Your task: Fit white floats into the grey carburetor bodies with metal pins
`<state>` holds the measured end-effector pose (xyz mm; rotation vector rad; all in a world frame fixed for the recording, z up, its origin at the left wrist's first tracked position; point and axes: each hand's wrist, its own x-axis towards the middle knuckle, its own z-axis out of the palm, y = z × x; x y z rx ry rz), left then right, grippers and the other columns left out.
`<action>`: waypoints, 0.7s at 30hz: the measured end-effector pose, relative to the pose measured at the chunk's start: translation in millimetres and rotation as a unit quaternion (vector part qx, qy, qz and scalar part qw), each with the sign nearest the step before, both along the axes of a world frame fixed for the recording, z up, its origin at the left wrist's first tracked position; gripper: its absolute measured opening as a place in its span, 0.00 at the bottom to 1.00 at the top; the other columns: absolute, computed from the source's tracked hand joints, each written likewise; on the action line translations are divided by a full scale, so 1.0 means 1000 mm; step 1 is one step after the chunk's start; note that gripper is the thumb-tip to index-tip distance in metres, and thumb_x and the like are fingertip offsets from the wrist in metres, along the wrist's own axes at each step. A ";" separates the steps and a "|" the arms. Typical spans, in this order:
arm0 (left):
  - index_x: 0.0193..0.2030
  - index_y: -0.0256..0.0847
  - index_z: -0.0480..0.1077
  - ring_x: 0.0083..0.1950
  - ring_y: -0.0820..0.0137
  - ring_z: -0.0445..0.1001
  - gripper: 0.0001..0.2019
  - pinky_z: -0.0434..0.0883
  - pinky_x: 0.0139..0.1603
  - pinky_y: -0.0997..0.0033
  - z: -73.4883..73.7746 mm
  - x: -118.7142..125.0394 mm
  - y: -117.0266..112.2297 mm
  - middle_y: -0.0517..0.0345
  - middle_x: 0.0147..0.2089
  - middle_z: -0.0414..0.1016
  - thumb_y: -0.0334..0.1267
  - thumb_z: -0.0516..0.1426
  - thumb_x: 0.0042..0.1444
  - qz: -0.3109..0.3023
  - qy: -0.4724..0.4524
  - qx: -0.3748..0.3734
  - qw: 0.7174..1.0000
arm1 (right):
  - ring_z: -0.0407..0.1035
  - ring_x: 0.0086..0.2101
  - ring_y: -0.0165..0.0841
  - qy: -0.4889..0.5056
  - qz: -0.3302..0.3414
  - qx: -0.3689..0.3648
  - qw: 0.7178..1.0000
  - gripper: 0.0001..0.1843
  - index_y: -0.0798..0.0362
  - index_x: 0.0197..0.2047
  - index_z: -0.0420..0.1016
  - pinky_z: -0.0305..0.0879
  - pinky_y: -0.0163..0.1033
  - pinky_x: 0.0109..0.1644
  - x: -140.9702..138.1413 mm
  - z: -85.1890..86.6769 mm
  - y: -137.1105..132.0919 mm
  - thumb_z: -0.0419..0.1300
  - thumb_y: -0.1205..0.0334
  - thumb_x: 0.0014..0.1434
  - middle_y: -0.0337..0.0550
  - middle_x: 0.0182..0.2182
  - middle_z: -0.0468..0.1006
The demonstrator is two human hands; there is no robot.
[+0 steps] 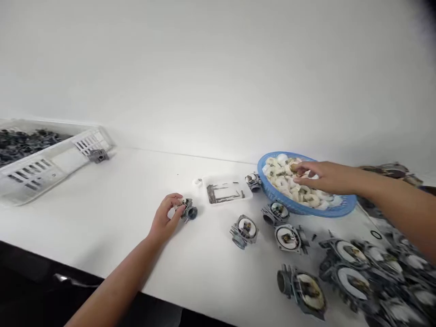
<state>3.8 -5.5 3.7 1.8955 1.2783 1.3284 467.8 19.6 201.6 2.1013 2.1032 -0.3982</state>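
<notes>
My left hand [165,218] grips a small grey metal carburetor body [188,210] resting on the white table [112,213], fingers curled round its left side. My right hand [315,176] reaches into a blue plastic basket [272,193] full of white ring-shaped parts [284,179], its fingertips pinched on one of them. Between the two hands lies a small clear tray [227,190] holding thin metal pins.
Several more carburetor bodies [244,230] lie in front of the basket and pile up at the right [357,268]. A white slotted crate [51,163] of dark parts stands at the far left, one grey part [98,156] beside it. A dark drop runs along the table's front edge.
</notes>
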 end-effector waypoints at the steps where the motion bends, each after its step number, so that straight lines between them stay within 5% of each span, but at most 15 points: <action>1: 0.40 0.43 0.66 0.54 0.62 0.73 0.06 0.70 0.52 0.61 0.001 0.001 -0.001 0.49 0.51 0.72 0.41 0.56 0.66 0.010 0.000 0.008 1.000 | 0.73 0.54 0.56 -0.004 0.001 -0.006 1.000 0.38 0.54 0.66 0.68 0.73 0.54 0.50 0.003 -0.006 0.001 0.53 0.37 0.61 0.59 0.61 0.73; 5: 0.42 0.44 0.66 0.54 0.63 0.73 0.07 0.70 0.51 0.62 0.006 -0.001 -0.001 0.50 0.53 0.71 0.44 0.55 0.66 0.106 -0.032 0.013 0.994 | 0.72 0.55 0.56 -0.021 0.004 -0.050 0.999 0.40 0.54 0.68 0.65 0.71 0.55 0.53 0.011 -0.031 0.008 0.54 0.39 0.60 0.59 0.64 0.70; 8: 0.37 0.43 0.69 0.52 0.61 0.73 0.14 0.68 0.53 0.59 0.012 -0.009 0.004 0.53 0.48 0.74 0.48 0.49 0.68 0.167 0.017 -0.064 0.984 | 0.72 0.55 0.56 -0.031 0.014 -0.073 0.997 0.39 0.54 0.66 0.68 0.72 0.54 0.52 0.013 -0.048 0.013 0.58 0.41 0.57 0.58 0.63 0.71; 14: 0.37 0.45 0.70 0.55 0.55 0.71 0.10 0.69 0.50 0.56 0.017 -0.022 0.003 0.54 0.48 0.76 0.49 0.57 0.60 0.238 0.128 -0.134 0.954 | 0.75 0.48 0.52 -0.055 0.054 -0.084 0.993 0.24 0.52 0.49 0.78 0.70 0.49 0.45 0.013 -0.062 0.020 0.58 0.46 0.55 0.55 0.52 0.79; 17: 0.49 0.46 0.71 0.61 0.53 0.70 0.16 0.71 0.49 0.58 0.017 -0.020 -0.005 0.50 0.55 0.74 0.53 0.55 0.61 0.179 0.105 -0.106 0.972 | 0.75 0.44 0.50 -0.069 0.066 -0.093 0.991 0.19 0.50 0.43 0.78 0.68 0.47 0.41 0.014 -0.062 0.017 0.57 0.47 0.56 0.54 0.48 0.80; 21: 0.59 0.47 0.67 0.65 0.52 0.67 0.25 0.65 0.65 0.47 0.019 -0.013 -0.014 0.48 0.62 0.71 0.57 0.57 0.60 0.027 0.167 -0.105 0.980 | 0.75 0.41 0.47 -0.058 0.073 -0.075 0.993 0.17 0.49 0.45 0.76 0.67 0.43 0.37 0.022 -0.068 0.012 0.60 0.54 0.52 0.50 0.47 0.80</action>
